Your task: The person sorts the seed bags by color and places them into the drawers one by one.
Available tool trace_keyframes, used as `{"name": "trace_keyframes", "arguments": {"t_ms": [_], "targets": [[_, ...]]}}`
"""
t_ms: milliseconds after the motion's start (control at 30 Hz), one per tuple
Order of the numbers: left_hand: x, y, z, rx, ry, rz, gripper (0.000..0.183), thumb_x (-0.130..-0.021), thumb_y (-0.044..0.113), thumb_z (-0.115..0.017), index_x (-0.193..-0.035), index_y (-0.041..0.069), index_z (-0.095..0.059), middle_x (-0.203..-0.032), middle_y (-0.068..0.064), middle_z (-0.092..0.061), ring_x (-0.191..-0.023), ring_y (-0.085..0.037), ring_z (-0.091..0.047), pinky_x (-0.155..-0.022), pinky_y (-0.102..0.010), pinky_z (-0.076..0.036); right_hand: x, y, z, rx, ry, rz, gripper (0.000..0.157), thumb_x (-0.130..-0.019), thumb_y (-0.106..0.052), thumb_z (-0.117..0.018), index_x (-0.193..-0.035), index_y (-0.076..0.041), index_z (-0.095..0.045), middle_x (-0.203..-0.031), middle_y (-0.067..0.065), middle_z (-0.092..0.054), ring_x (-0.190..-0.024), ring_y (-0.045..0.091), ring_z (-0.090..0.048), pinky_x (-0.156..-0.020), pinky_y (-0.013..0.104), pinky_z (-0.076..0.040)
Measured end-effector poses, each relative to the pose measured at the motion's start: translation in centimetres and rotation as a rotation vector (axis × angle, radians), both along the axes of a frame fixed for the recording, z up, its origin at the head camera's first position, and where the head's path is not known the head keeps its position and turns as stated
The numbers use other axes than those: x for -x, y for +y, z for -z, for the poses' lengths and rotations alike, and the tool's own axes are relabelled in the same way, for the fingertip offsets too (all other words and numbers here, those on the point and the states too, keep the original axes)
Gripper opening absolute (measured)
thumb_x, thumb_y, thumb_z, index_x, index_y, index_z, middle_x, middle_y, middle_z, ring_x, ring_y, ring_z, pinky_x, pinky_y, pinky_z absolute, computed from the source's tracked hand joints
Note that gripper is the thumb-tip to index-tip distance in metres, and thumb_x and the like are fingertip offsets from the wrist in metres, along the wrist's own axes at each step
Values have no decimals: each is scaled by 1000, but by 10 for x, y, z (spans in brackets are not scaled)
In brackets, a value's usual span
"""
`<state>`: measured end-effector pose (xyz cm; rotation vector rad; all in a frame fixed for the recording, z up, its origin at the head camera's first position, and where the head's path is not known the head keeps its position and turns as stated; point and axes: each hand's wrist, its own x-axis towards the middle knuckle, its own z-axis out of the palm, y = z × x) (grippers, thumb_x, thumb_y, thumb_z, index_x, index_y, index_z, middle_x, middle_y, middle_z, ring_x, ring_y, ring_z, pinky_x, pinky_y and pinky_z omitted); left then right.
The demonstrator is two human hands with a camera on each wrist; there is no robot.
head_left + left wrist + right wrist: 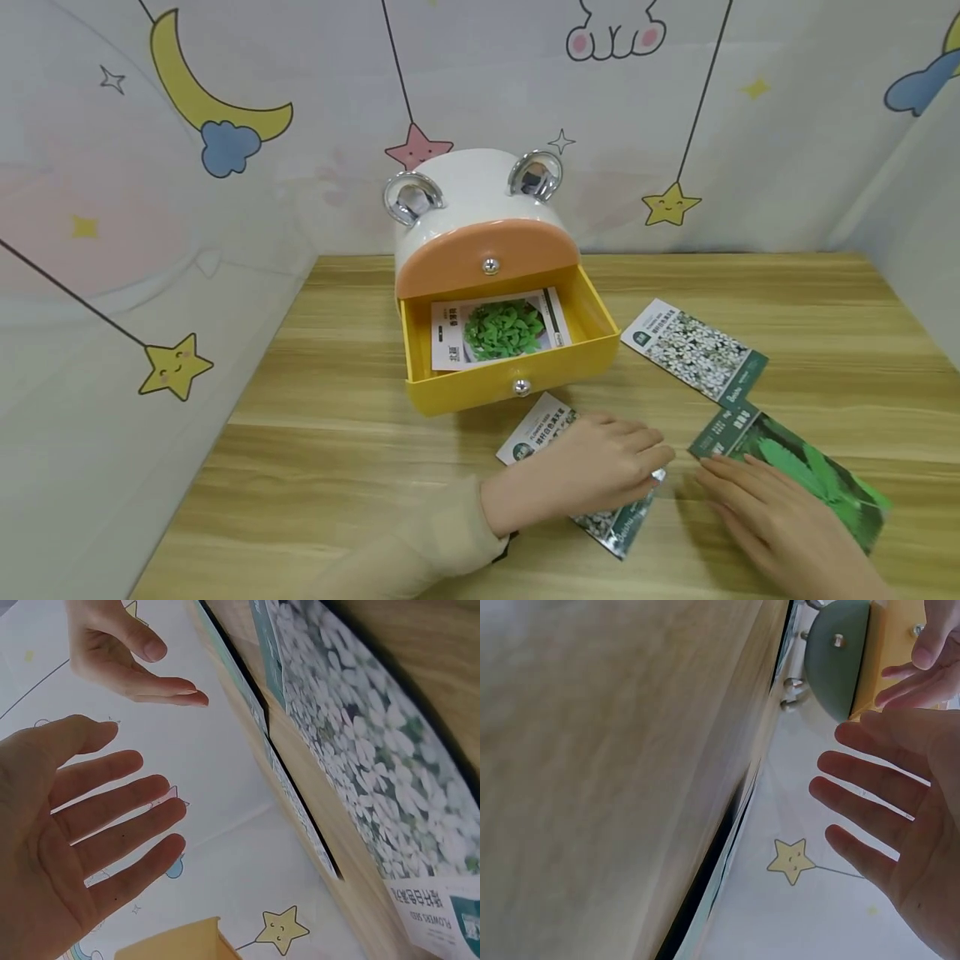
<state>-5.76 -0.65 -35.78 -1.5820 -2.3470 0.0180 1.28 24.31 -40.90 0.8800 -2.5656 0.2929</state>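
Note:
My left hand (588, 462) hovers above a white-flower seed packet (621, 525) in front of the drawer, its fingers extended and holding nothing in the left wrist view. To the right, my right hand (772, 517) is over the near-left part of a green-leaf seed packet (840, 475). Its fingers are spread and hold nothing in the right wrist view. Another white-flower packet (693, 350) lies farther back, by the leaf packet's corner. Inside the pulled-out yellow drawer (465, 392) lies a packet with a green plant picture (502, 329). The hands partly cover the two nearer packets.
A white desktop drawer box (480, 183) with silver ears stands at the back of the wooden table (315, 467). Its orange upper front (450, 265) is closed above the open drawer. Behind hangs a cloth backdrop (795, 142) printed with stars and moons.

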Motion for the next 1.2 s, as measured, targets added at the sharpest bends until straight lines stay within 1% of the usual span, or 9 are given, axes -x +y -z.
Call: {"name": "trace_keyframes", "arguments": {"t_ms": [133, 233, 300, 367, 433, 533, 733, 1000, 1200], "targets": [[3, 10, 0, 83, -54, 12, 32, -97, 39, -50, -124, 24, -60, -124, 11, -64, -113, -4, -61, -91, -19, -51, -4, 8, 3, -43, -47, 52, 44, -97, -48, -48, -114, -14, -70, -119, 1, -68, -115, 19, -57, -116, 5, -1], [5, 19, -1, 172, -90, 10, 34, -98, 40, -47, -128, 26, -57, -127, 12, -62, -116, -5, -59, -92, -18, -51, -6, 13, 5, -69, -89, 96, 37, -87, -41, -67, -114, -17, -70, -121, -1, -68, -105, 24, -62, -112, 1, 1], [6, 25, -1, 218, -110, 13, 35, -99, 41, -46, -129, 27, -55, -128, 13, -61, -118, -5, -58, -92, -18, -50, -7, 15, 6, -85, -116, 126, 38, -80, -37, -74, -114, -20, -70, -122, -2, -67, -106, 23, -63, -112, 2, -10], [7, 32, 0, 259, -131, 17, 37, -99, 42, -46, -132, 28, -53, -131, 12, -59, -122, -6, -56, -94, -19, -49, -8, 16, 6, -98, -142, 154, 42, -74, -32, -79, -114, -22, -70, -123, -4, -66, -107, 21, -63, -108, 12, -28], [8, 39, 1, 295, -156, 15, 40, -98, 44, -46, -135, 29, -50, -137, 12, -55, -126, -6, -53, -96, -20, -48, -9, 18, 7, -112, -162, 182, 44, -72, -30, -81, -114, -22, -70, -123, -4, -66, -107, 21, -63, -97, 25, -42], [10, 49, 1, 344, -197, 6, 46, -99, 47, -44, -141, 30, -45, -145, 11, -48, -133, -7, -47, -101, -23, -46, -8, 21, 8, -120, -178, 194, 47, -72, -30, -81, -116, -19, -69, -122, 0, -66, -106, 24, -64, -84, 41, -49], [12, 68, 3, 374, -218, 23, 44, -100, 43, -41, -143, 33, -43, -143, 13, -49, -131, -5, -47, -96, -22, -48, -6, 33, 12, -136, -205, 199, 56, -70, -32, -82, -120, -10, -66, -121, 8, -65, -104, 28, -65, -82, 43, -51], [10, 95, 16, 434, -134, 32, 37, -100, 42, -41, -136, 35, -47, -136, 18, -52, -122, -2, -51, -86, -18, -48, -5, 50, 15, -216, -385, 343, 69, -75, -38, -79, -129, -2, -57, -129, 21, -57, -112, 43, -57, -83, 61, -49], [11, 110, 21, 517, -160, -61, 54, -97, 52, -44, -147, 36, -32, -150, 16, -37, -130, -4, -43, -95, -22, -45, -4, 58, 16, -223, -394, 358, 75, -74, -45, -78, -127, 2, -56, -128, 29, -56, -112, 48, -54, -86, 64, -46]]}}
